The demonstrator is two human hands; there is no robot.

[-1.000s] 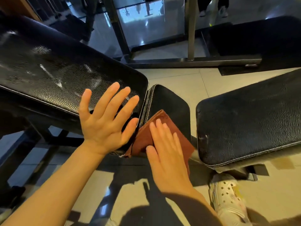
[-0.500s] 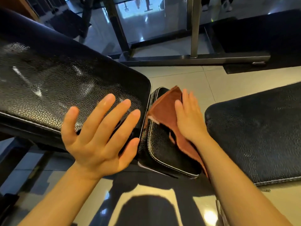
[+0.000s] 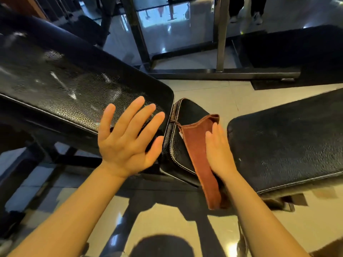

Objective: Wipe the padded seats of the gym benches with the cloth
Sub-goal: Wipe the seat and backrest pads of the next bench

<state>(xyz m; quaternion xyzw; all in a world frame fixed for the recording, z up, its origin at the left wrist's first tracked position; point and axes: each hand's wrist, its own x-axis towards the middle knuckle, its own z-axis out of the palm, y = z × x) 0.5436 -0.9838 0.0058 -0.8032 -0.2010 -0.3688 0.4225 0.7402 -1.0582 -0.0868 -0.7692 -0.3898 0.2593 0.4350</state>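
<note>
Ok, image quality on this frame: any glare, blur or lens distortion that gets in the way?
Head view: wide-angle bend toward the edges; bright glare patches on the glossy floor and sheen streaks on the left bench pad; slight motion blur on the right hand pressing the cloth and on the right bench pad; left hand fairly sharp.

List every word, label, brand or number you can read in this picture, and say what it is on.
None: no readable text shows anywhere.
The black bench pads, the brown cloth under the right hand and the metal frame carry no visible lettering.
</note>
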